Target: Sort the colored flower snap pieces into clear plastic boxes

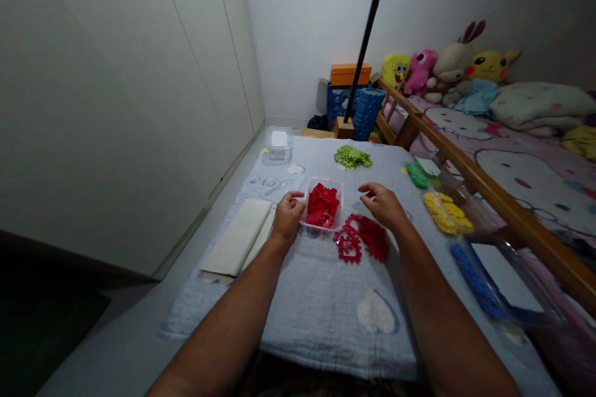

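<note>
A clear plastic box (pixel 341 205) filled with red foam-like pieces (pixel 323 205) stands in the middle of the table. My left hand (pixel 289 214) is at its left side, fingers curled against the wall and rim. To the right of the box, my right hand (pixel 382 203) hovers with thumb and fingers apart and nothing visible between them. Below it on the cloth lie red notched frames (pixel 349 249), some bunched into a red pile (pixel 374 239). The undersides of both hands are hidden.
A green notched pile (pixel 352 156) and an empty-looking clear box (pixel 278 152) are at the far end. A folded cream sheet (pixel 237 239) lies left. Lidded boxes with green (pixel 416 175), yellow (pixel 447 213) and blue pieces (pixel 479 279) line the right, by a wooden bed rail (pixel 456 161).
</note>
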`<state>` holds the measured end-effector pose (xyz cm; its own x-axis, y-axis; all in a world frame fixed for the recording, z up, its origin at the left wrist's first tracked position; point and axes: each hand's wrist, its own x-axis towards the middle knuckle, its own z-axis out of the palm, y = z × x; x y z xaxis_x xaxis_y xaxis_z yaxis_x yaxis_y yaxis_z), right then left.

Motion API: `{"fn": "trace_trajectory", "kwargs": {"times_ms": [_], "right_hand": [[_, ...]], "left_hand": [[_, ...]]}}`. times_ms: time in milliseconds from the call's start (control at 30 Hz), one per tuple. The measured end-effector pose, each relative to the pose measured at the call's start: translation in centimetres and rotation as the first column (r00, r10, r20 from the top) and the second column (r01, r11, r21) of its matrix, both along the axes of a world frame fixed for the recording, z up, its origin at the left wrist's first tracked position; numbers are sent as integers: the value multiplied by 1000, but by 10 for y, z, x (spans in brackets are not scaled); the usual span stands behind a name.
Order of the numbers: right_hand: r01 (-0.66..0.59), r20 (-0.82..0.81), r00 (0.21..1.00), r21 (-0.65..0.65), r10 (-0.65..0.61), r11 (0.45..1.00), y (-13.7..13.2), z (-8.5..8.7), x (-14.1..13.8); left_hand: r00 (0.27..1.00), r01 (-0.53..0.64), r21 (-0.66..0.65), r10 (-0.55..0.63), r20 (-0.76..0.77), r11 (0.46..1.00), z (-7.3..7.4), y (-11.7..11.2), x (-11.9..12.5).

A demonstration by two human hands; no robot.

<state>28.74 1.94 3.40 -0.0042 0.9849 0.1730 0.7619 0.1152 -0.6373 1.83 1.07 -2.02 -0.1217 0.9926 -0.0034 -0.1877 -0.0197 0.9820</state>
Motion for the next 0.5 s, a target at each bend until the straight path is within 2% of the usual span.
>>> {"fn": "trace_trajectory", "kwargs": {"times_ms": [133,300,500], "right_hand": [[12,79,997,-144,0,989,-19,-12,29],[-28,42,998,-309,43,951,-35,-22,34],[-67,-10,998,-312,67,948,-41,-17,41]], "left_hand": [[1000,-1,7,1,-13,1000,0,0,0],[1000,-11,14,11,-3,1000,-1,0,-1],[1000,-8,16,8,-13,1000,-1,-1,-1]]}}
